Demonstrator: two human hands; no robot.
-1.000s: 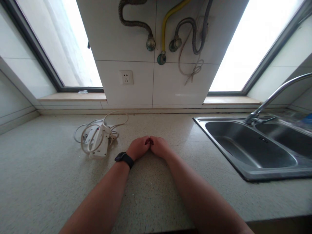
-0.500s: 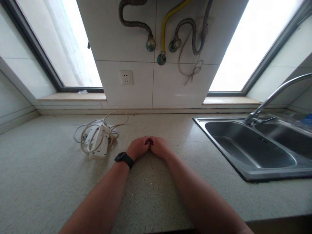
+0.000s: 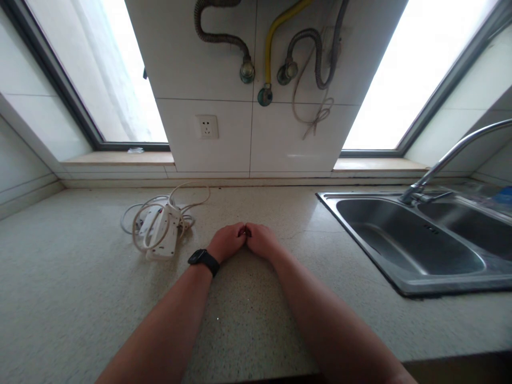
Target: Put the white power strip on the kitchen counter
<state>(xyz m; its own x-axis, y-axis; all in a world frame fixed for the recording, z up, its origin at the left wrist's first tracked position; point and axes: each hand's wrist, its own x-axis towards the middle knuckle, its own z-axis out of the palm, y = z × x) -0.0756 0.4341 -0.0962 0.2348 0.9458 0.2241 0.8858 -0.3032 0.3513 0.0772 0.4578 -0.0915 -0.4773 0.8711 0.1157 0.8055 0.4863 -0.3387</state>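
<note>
My left hand [image 3: 227, 241], a black watch [image 3: 204, 260] on its wrist, rests on the speckled countertop [image 3: 244, 330] with the fingers curled into a fist. My right hand [image 3: 261, 238] is also closed, and its curled fingers touch those of the left in the middle of the view. Nothing shows in either fist, though the undersides are hidden. Left of my left hand, apart from it, lies a white power strip [image 3: 165, 237] with its cable looped over it in a loose coil.
A double-bowl steel sink [image 3: 400, 234] with a curved faucet [image 3: 460, 152] is set into the counter on the right. On the back wall are a socket [image 3: 207, 127], a yellow hose [image 3: 269, 53] and grey corrugated hoses [image 3: 224, 39]. Windows stand on both sides.
</note>
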